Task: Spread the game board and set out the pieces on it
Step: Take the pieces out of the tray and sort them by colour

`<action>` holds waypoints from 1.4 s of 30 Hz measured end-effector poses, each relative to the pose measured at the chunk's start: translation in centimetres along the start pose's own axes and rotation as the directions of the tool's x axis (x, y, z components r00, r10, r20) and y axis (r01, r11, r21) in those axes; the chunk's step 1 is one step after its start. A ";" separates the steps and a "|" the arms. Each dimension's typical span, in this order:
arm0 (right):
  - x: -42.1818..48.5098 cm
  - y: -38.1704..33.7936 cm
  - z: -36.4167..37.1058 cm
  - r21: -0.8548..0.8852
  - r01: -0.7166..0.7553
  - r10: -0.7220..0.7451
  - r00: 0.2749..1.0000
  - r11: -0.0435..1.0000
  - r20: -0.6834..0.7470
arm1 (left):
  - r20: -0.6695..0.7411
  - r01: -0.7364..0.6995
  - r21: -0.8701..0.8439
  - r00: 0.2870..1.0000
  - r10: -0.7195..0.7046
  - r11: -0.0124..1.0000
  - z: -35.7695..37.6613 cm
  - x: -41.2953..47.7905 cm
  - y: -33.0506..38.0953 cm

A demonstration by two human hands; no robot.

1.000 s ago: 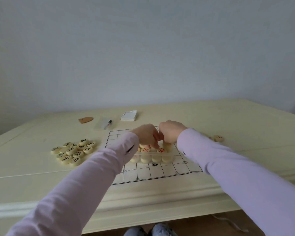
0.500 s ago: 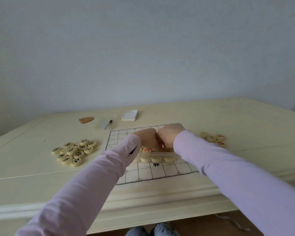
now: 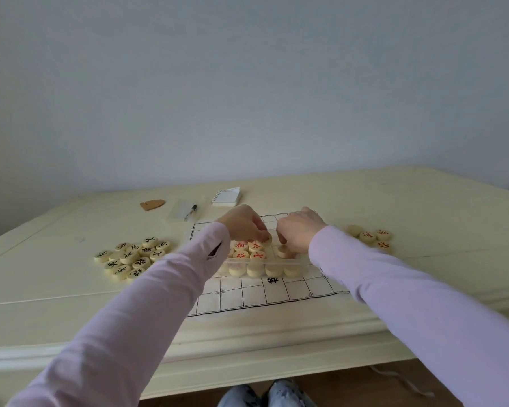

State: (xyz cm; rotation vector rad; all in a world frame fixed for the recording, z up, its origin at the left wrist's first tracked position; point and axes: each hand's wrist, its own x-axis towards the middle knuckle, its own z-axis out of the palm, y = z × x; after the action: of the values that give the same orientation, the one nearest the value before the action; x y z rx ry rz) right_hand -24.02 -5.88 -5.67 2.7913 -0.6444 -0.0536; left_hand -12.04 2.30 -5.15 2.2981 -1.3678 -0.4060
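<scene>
Currently both hands are over the clear tray (image 3: 265, 262), which sits on the game board (image 3: 276, 292) near the middle of the surface (image 3: 423, 201), toward its front edge. Left hand (image 3: 243, 224): fingers (image 3: 259, 230) curled down and pinched on one pale disc (image 3: 267, 238) at the tray's far side, just above the red-marked pieces (image 3: 247, 250) lying face up in the tray. Right hand (image 3: 299, 233): fingers bent into the tray's right half, tips touching a blank-faced disc (image 3: 283, 251); cannot tell whether they actually grip it, since the palm hides the tips. Bottom layer of pieces visible through the tray's front wall. Board is spread flat, grid lines showing, one black character printed just in front of the tray. Black-marked pieces (image 3: 133, 257) piled on the left side of the surface, well apart from the board. A few red-marked pieces (image 3: 375, 237) off the board's right edge, partly behind the right sleeve (image 3: 394, 289). Toward the back edge: a pen (image 3: 190, 212) on a clear lid, a small notepad (image 3: 227, 197), and a brown flat object (image 3: 152, 204).
</scene>
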 end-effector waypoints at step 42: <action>4.2 -2.7 0.4 0.799 -0.382 0.124 0.921 0.464 0.368 | 0.176 0.064 0.371 0.975 -0.138 0.926 -1.7 -0.2 -1.5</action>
State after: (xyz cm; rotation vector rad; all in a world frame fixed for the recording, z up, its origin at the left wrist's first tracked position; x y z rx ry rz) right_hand -19.15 -5.43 -6.69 3.6259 -1.5365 -0.0442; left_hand -10.18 3.47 -4.43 2.7018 -1.5309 -0.4584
